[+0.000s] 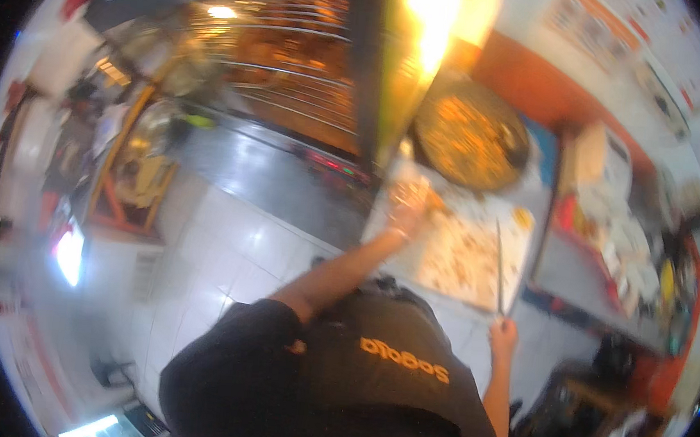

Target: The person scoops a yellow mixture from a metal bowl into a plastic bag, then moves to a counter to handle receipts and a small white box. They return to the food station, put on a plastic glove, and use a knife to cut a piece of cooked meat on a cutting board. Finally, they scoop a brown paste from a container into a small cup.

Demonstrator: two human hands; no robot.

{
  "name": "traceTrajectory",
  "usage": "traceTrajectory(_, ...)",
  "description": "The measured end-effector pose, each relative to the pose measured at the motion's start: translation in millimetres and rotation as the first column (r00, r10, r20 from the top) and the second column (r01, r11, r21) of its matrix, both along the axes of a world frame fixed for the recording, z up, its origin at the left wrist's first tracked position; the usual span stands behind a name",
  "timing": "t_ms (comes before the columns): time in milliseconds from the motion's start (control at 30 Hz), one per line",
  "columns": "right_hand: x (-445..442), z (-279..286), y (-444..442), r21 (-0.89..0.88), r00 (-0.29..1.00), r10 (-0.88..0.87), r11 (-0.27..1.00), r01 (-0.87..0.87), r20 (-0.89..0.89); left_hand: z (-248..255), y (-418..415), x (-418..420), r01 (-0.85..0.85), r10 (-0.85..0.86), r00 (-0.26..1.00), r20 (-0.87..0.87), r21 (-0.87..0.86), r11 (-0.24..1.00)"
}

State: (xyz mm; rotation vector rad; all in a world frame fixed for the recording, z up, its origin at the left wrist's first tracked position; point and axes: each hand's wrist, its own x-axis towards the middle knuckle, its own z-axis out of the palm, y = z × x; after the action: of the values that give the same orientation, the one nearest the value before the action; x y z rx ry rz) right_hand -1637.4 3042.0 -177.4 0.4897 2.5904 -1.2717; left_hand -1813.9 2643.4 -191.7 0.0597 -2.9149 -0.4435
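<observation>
My right hand [503,335] grips the handle of a long, narrow knife [499,264]. Its blade points away from me over the right side of a white cutting board [467,255], which is strewn with brown scraps. My left hand [409,205], in a clear plastic glove, is at the board's far left corner. An orange-brown piece of food [438,201] lies against its fingers; blur hides whether they hold it. Just beyond the board stands a large round pan [427,141] of chopped orange-brown food [464,135]. A small round yellow item [522,218] rests at the board's far right corner.
Left of the pan is a lit rotisserie oven [293,72] with wire racks and browned meat, a steel surface [256,162] before it. A bright glare [434,15] lies beyond the pan. At right, a side counter [574,267] carries white bags [619,240] and a box [601,155].
</observation>
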Motion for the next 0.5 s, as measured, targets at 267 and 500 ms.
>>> traceTrajectory(267, 2.9, 22.2, -69.7, -0.461, 0.942, -0.224, 0.828, 0.320, 0.251, 66.3, 39.9, 26.4, 0.381, -0.380, 0.924, -0.043, 0.042, 0.923)
traceTrajectory(500, -2.7, 64.4, -107.1, -0.507, 0.945, -0.058, 0.832, 0.224, 0.322, 43.8, 45.2, 42.4, 0.540, -0.565, 0.825, 0.008, 0.282, 0.793)
